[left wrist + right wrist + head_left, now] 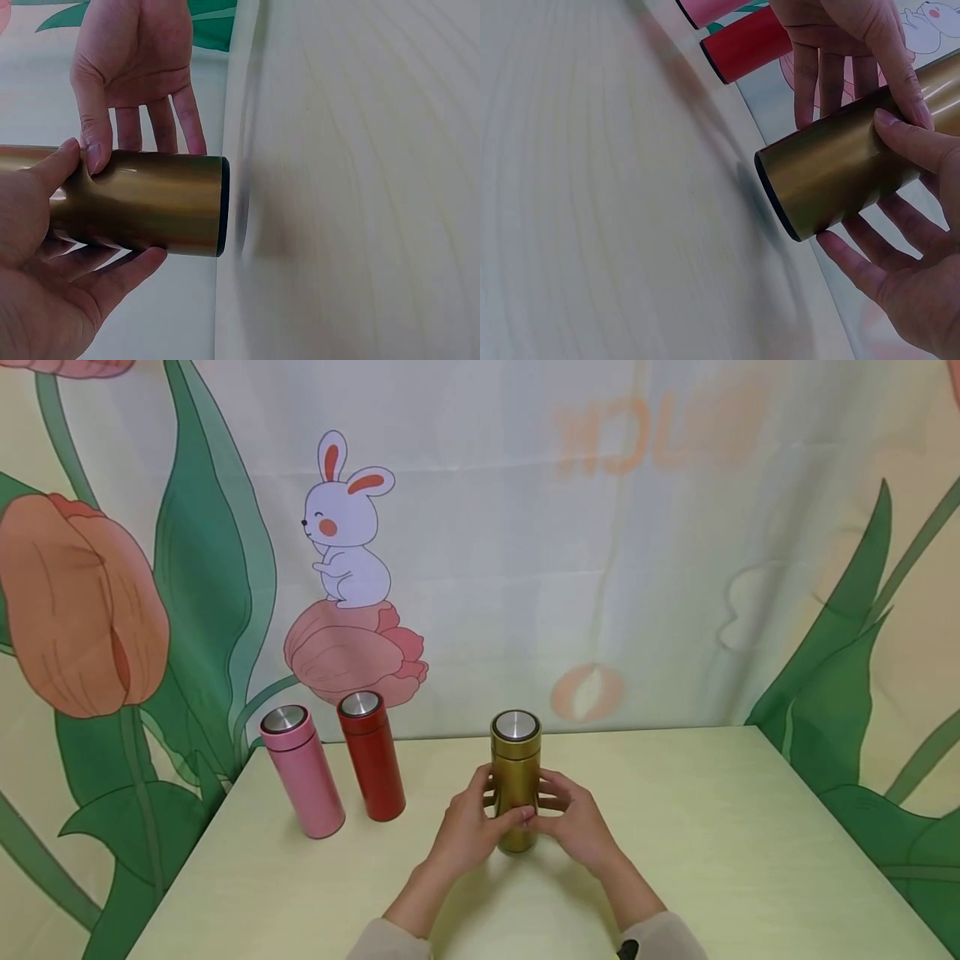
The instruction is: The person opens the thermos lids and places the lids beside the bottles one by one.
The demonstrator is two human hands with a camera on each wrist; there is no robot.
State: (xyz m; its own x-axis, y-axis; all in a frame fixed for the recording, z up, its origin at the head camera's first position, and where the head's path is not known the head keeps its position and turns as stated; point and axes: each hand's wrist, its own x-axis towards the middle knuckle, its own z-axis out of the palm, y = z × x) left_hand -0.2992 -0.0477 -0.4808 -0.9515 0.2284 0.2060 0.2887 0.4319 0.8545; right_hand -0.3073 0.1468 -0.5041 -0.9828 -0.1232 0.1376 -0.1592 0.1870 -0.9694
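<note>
A gold thermos flask (516, 777) with a silver-topped lid stands upright between my two hands at the middle of the table. My left hand (468, 831) grips its left side, and my right hand (576, 818) grips the right. Both thumbs meet across the front; the other fingers reach round the sides, partly hidden in the head view. In the left wrist view, the flask's dark base (223, 206) is close over the tabletop, with a shadow beside it. The right wrist view shows the left hand (847, 30) and right hand (922, 292) on opposite sides of the flask.
To the left, a pink thermos flask (307, 781) and a red thermos flask (375, 768) stand side by side on the pale wooden table (712, 843). Behind the table's back edge hangs a curtain (480, 568) printed with tulips and a rabbit.
</note>
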